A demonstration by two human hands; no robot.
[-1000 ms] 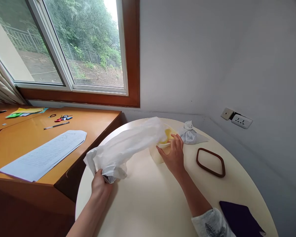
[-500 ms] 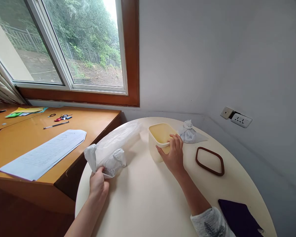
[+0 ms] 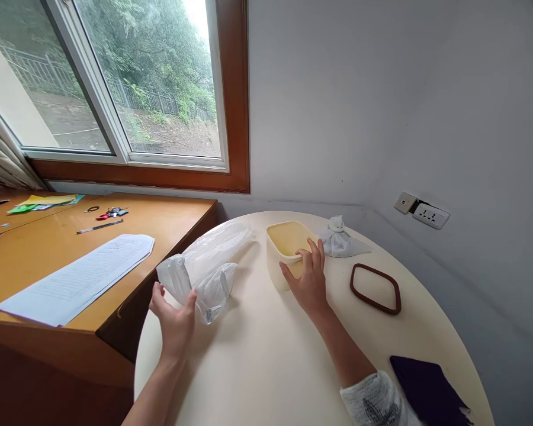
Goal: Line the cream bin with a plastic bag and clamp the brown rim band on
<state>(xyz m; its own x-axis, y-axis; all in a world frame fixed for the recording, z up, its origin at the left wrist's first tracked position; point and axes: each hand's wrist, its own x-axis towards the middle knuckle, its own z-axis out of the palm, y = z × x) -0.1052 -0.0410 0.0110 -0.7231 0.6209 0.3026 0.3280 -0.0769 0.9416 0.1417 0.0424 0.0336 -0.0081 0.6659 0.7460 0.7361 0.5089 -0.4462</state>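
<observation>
At the left of the round table, my left hand [image 3: 174, 319] is open, thumb and fingers apart. Just beyond it lies a crumpled clear plastic bag [image 3: 215, 287], its near end bunched up in front of the palm. My right hand [image 3: 310, 281] grips the near right corner of a pale yellow plastic container [image 3: 276, 266], thumb outside the wall and fingertips over the rim. The container stands upright without a lid, and its bottom is hidden. Right of it rests a brown rounded-square ring [image 3: 376, 289].
Behind the container, near the wall, sits a knotted whitish bag [image 3: 340, 241]. A dark purple cloth [image 3: 426, 387] lies at the table's right edge. To the left, a wooden desk [image 3: 177, 219] bears paper sheets [image 3: 80, 278], a pen [image 3: 100, 226] and keys [image 3: 113, 213].
My left hand has let go of the plastic bag and spread its fingers; the bag's near end has shifted slightly right. My right hand stays at the container's rim, its fingers slightly shifted.
</observation>
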